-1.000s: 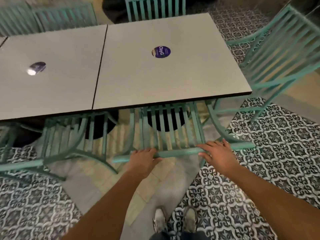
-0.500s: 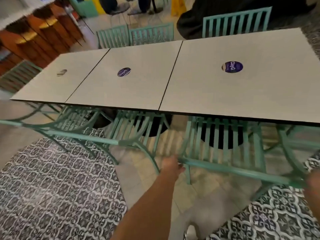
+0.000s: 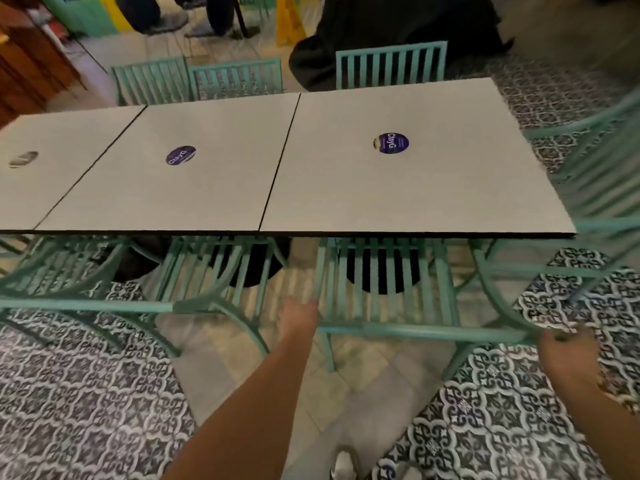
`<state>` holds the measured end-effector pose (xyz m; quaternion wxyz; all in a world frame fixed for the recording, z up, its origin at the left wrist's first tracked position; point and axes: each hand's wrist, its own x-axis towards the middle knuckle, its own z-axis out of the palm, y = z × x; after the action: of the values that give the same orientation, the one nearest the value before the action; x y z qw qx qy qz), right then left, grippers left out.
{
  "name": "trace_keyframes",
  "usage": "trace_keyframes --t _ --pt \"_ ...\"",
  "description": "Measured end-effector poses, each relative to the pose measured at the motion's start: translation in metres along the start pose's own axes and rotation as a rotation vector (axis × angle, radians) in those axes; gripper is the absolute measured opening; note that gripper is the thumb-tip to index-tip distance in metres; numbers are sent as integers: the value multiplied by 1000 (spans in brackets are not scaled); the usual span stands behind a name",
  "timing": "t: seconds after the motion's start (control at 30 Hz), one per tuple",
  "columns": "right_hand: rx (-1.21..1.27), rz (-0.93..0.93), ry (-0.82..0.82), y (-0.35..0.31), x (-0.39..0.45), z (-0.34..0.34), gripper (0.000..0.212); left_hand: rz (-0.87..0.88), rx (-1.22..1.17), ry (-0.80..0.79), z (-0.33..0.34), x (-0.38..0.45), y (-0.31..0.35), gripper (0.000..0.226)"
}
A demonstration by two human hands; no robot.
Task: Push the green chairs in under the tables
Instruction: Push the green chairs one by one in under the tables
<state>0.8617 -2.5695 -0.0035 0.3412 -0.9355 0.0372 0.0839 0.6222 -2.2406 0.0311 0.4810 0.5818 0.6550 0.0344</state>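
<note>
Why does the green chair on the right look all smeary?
Head view: the green slatted chair at the right edge is streaked by motion blur, the right hand is smeared too, while the grey tabletop's round purple sticker stays fairly sharp.

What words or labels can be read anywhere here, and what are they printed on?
"ClayG": on the round purple sticker on the right table top, printed sideways; its smaller print is too small to read.
Seemingly the same word, too blurred to be sure: on the purple sticker on the middle table top.
The round sticker on the left table top is washed out by glare, unreadable.
</note>
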Motion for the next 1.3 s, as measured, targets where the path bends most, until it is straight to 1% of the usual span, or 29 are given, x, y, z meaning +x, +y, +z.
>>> trace_keyframes --t 0.03,0.07,0.13,0.17,0.23,0.33,0.43,0.57,0.67,0.77,0.83,0.87,0.97,1.07,1.23,1.3 --pt "-6 -47 -27 -14 -10 -5 71 61 99 -6 4 -2 10 67" --pt "-33 -95 -54 -28 -19 -11 67 163 216 3 10 -5 21 67" --pt "-102 -120 -93 -32 -23 -21 61 359 348 -40 29 -15 50 62" --pt "-130 -123 -69 -28 -22 -36 60 468 421 -102 50 -28 71 60" --pt "-156 -176 -76 -36 -24 -47 57 595 489 -136 73 -39 98 58" --pt "-166 -199 -69 -29 -12 -80 54 772 572 -254 130 -78 130 59" --pt "-196 -202 -45 -12 9 -116 57 953 680 -345 189 -127 150 58" --pt "-251 -242 -67 11 39 -152 59 1135 883 -363 254 -178 162 53" --pt "-260 -300 -87 40 71 -179 61 1267 953 -369 306 -212 172 49" --pt "-265 -323 -135 66 96 -208 61 1357 1017 -391 353 -246 185 47" --pt "-277 -302 -161 85 118 -228 62 1402 1000 -401 389 -272 199 45" --pt "-286 -299 -172 88 123 -232 62 1408 993 -409 395 -278 202 44" --pt "-249 -293 -145 99 165 -255 62 1432 1006 -460 434 -297 226 45" --pt "-224 -302 -105 107 219 -280 62 1444 981 -462 482 -305 262 48" --pt "-295 -320 -87 119 340 -318 64 1532 963 -426 579 -306 334 48" --pt "-308 -306 -96 119 388 -332 64 1529 950 -413 615 -304 369 47"
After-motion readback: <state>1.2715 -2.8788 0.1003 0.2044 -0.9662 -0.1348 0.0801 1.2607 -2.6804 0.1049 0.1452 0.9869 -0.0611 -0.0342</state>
